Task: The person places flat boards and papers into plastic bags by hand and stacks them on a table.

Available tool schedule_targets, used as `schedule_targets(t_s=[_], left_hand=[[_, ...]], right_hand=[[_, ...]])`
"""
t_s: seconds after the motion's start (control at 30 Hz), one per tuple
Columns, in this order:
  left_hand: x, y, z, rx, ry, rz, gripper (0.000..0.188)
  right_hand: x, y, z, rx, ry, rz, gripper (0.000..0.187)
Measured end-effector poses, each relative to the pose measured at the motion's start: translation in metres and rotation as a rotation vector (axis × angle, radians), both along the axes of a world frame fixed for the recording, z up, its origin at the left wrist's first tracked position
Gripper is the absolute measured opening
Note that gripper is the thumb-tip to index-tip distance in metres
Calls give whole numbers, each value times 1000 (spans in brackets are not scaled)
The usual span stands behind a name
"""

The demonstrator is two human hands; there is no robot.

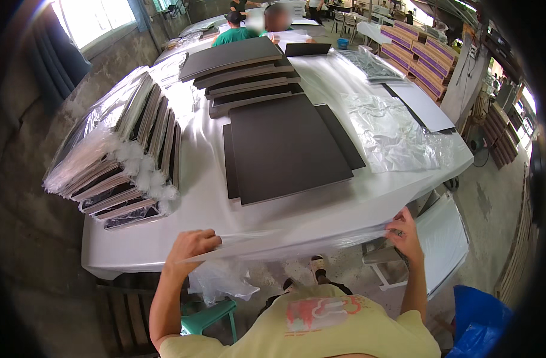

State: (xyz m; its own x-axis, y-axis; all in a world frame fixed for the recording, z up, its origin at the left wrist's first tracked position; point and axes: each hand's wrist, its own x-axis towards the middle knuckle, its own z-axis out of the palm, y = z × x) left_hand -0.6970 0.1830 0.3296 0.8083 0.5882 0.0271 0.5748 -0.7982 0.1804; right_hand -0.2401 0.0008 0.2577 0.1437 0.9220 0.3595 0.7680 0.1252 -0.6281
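A clear plastic bag [297, 238] is stretched between my two hands along the table's near edge. My left hand [195, 246] is closed on its left end. At the other end, my right hand [404, 232] pinches the plastic between thumb and fingers. Beyond the bag, a large dark flat panel [288, 146] lies on the table, overlapping other dark panels beneath it. Behind it stands a staggered stack of similar panels [231, 59].
Plastic-wrapped panels [117, 149] are piled at the table's left. Loose clear plastic [392, 131] lies on the white-covered table [201, 203] to the right. A green stool [210, 319] stands below left, a white panel [443, 238] at right. People [234, 36] sit at the far end.
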Motion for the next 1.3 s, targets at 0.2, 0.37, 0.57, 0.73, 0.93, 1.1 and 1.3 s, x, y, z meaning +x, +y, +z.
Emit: schedule_targets(t_s=[0.2, 0.37, 0.57, 0.73, 0.93, 1.1, 1.3], left_hand=[[3, 13, 11, -234, -168, -41, 19], [22, 30, 29, -350, -665, -164, 26], [93, 33, 27, -518, -1320, -445, 33], [181, 0, 79, -383, -996, -595, 15], [292, -54, 132, -143, -505, -658, 27], [398, -98, 148, -207, -559, -646, 24], [493, -145, 178, -248, -472, -632, 13]], right_hand=[[23, -14, 20, 12, 311, -108, 19], [49, -42, 25, 240, 71, -160, 16], [40, -45, 33, 40, 466, 133, 61], [40, -31, -16, 142, 552, -280, 83], [124, -41, -16, 540, 483, -700, 69], [158, -51, 27, 797, 27, -307, 64], [204, -57, 68, 186, 365, 116, 37]])
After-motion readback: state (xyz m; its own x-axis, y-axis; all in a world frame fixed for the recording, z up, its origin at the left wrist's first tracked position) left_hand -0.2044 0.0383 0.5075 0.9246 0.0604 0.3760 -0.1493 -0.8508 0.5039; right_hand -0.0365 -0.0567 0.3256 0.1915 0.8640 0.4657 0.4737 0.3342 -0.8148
